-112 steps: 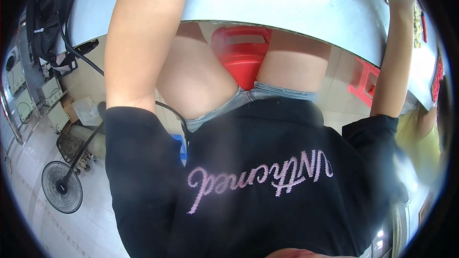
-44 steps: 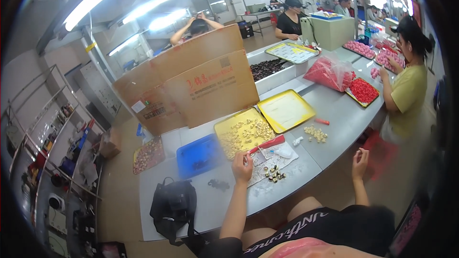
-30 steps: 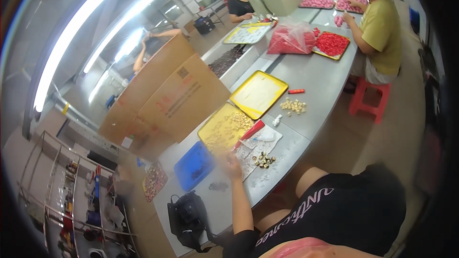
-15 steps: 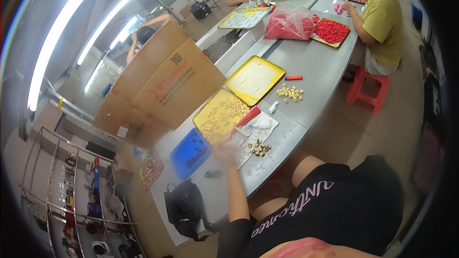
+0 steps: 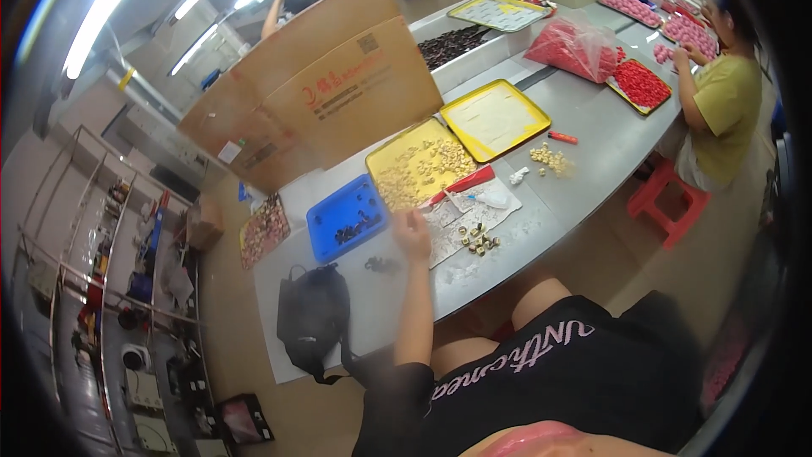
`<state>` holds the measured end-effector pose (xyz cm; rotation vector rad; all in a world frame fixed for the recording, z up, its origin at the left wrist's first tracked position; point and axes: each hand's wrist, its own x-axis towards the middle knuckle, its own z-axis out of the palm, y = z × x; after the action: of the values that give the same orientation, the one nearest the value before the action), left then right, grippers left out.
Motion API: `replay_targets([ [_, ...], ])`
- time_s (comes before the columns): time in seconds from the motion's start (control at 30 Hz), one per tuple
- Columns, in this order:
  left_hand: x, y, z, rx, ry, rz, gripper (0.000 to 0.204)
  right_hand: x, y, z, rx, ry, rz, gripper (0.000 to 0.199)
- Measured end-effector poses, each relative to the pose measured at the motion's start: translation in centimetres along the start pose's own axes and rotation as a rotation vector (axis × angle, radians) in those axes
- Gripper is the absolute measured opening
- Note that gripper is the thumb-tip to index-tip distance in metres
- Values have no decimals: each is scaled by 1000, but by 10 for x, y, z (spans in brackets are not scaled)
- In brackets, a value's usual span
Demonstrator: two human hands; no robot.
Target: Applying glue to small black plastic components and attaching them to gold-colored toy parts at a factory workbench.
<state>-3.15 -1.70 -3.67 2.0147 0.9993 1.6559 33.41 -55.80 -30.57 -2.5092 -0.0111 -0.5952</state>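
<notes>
My left hand [image 5: 413, 233] is lifted over the grey table [image 5: 584, 178], its fingers loosely curled and blurred; I cannot tell whether it holds anything. It hovers between a blue tray [image 5: 326, 224] of small dark pieces and a sheet of paper carrying a small pile of dark and gold pieces [image 5: 478, 241]. A little dark item [image 5: 381, 264] lies on the table just left of the hand. Beyond it stands a yellow tray [image 5: 378, 171] of pale pieces, with a red flat tool [image 5: 465, 182] at its corner. My right hand is out of view.
A black bag [image 5: 313, 317] lies at the table's near left. An empty yellow tray [image 5: 541, 118], a pale pile [image 5: 550, 156] and big cardboard boxes [image 5: 338, 93] are farther back. A person in a yellow shirt [image 5: 723, 106] works at right by a red stool [image 5: 664, 199]. Shelves [image 5: 101, 271] line the left.
The view swung up from my lap to the table. My right hand, seen at the table edge earlier, has left the picture. My left hand stays raised near the paper.
</notes>
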Motion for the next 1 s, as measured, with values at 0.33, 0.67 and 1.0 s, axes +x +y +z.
replay_targets([
  [0.33,1,8,-4,-56,53,-48,6,63,-48,11,32,32,-87,14],
  [0.67,6,8,-7,-100,62,-65,6,114,-55,-13,6,113,-99,15],
  [1.0,7,4,-9,-75,91,-78,6,137,-100,-17,43,196,-72,15],
])
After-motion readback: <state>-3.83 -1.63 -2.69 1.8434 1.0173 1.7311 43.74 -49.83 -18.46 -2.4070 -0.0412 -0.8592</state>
